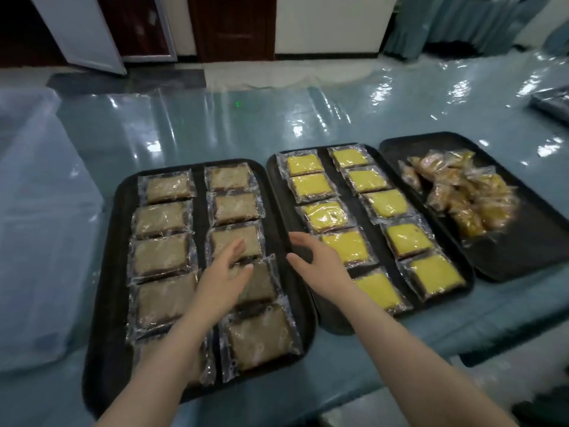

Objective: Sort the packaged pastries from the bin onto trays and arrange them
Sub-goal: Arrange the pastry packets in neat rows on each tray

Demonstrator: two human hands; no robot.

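Note:
Three black trays lie side by side. The left tray [107,272] holds two columns of brown packaged cake slices [160,220]. The middle tray [277,186] carries two columns of yellow packaged cake slices [381,201]. On the right tray [523,251] sits a loose heap of small wrapped pastries [468,192]. My left hand [221,278] hovers with straight fingers over a brown slice [261,285] in the right column of the left tray. My right hand [314,260] is spread open over the left side of the middle tray, beside a yellow slice [348,245]. Neither hand holds anything.
The trays rest on a table covered in shiny blue-green plastic sheeting [215,124]. A large translucent plastic bin [37,226] stands at the left. A dark tray corner [554,103] shows at the far right edge. Doors and a white wall lie beyond the table.

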